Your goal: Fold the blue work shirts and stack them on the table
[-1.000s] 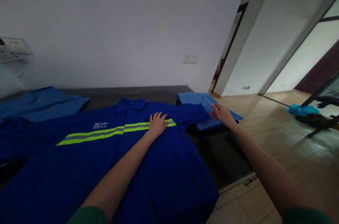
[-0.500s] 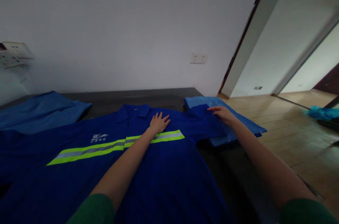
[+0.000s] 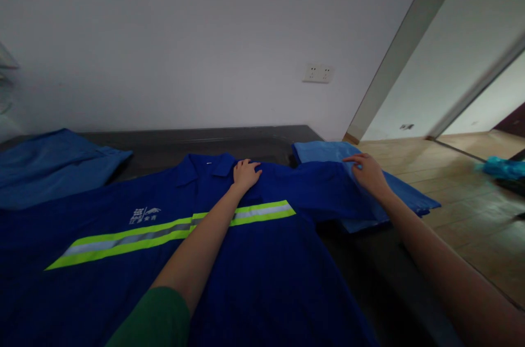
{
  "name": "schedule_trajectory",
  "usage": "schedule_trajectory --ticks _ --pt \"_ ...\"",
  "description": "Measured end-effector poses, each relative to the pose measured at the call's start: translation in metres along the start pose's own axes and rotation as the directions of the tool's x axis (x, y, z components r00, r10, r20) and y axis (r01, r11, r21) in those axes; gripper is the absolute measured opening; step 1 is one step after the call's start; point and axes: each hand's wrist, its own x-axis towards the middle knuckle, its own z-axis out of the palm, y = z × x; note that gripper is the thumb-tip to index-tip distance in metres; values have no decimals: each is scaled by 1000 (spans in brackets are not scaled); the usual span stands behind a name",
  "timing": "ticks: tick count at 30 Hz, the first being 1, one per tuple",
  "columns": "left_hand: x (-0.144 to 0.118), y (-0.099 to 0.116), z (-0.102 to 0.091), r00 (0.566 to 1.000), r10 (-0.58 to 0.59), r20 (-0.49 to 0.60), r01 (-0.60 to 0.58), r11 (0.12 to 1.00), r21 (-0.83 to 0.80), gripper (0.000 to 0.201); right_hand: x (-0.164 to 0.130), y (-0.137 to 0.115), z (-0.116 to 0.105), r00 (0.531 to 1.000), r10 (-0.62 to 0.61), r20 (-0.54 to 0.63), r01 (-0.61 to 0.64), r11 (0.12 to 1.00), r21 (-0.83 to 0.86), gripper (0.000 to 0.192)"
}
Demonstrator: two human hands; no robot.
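Note:
A dark blue work jacket (image 3: 254, 259) lies spread out front side up, with a collar, a white printed logo and a yellow-and-silver reflective stripe across the chest. My left hand (image 3: 246, 174) rests on it beside the collar, palm down, fingers stretched out. At the upper edge of the sleeve on the right, my right hand (image 3: 369, 175) has its fingers loosely bent and apart, fingertips touching or just over the cloth. That sleeve (image 3: 328, 188) reaches over a lighter blue folded cloth (image 3: 315, 151), partly hidden beneath it. The jacket's lower part runs out of view.
The jacket lies on a dark table (image 3: 262, 135) set against a wall. Another light blue garment (image 3: 53, 166) is heaped at the left. A wall socket (image 3: 318, 73) is above the table, and tiled floor (image 3: 410, 158) with a bright blue bundle (image 3: 504, 168) shows at the right.
My right hand has moved right along the sleeve, which now lies straighter and farther out. My left hand has shifted slightly up toward the collar, its fingers closer together. The view has tilted a little.

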Motion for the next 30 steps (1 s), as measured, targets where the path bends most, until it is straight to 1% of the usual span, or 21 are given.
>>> schedule_trajectory --ticks 1,2,3,5,6,7,8,10,11,12,15,17,19,22,24,27,30 --pt "1 -1 0 999 13 -52 -13 1000 -5 38 4 -13 0 998 -55 -17 55 998 -14 39" --pt "3 -1 -1 996 26 -91 -27 1000 -9 35 8 -28 1 993 -118 0 118 993 -25 37" --pt "4 0 0 992 41 -116 -42 999 -12 33 12 -44 4 982 -183 45 185 982 -41 34" --pt "9 1 1 988 63 -143 -64 998 -6 27 18 -74 15 942 -287 174 307 947 -99 29" --pt "12 1 1 986 72 -148 -72 997 3 24 21 -86 21 926 -300 228 338 930 -147 27" --pt "15 2 2 985 80 -153 -78 997 14 19 25 -95 29 919 -286 271 344 917 -201 25" --pt "18 2 3 984 89 -157 -86 996 26 16 30 -99 35 922 -247 300 327 910 -256 23" --pt "26 0 5 980 108 -170 -101 994 49 14 39 -97 47 930 -146 336 261 909 -327 20" --pt "29 -1 6 976 127 -176 -118 991 58 15 43 -91 53 927 -114 356 240 912 -333 19" --pt "33 -3 7 972 153 -180 -144 987 65 17 46 -84 57 920 -110 377 241 916 -321 19" --pt "43 -11 10 955 254 -153 -247 967 63 16 49 -61 69 891 -199 408 320 912 -255 16" --pt "49 -16 10 939 328 -107 -329 944 10 14 48 -48 76 882 -260 393 364 906 -216 12" --pt "55 -19 11 922 379 -80 -383 922 -52 15 48 -37 82 875 -304 378 377 916 -138 14" --pt "62 -21 13 913 402 -72 -407 910 -76 13 51 -24 88 858 -352 374 373 927 18 20" --pt "65 -20 14 911 406 -64 -410 910 -58 14 52 -20 88 853 -365 371 371 927 59 18" --pt "65 -15 13 909 413 -60 -415 909 -29 17 52 -22 82 870 -361 337 373 927 30 13" --pt "62 -8 10 911 397 -110 -394 918 53 20 51 -31 74 914 -323 245 344 938 -50 18"
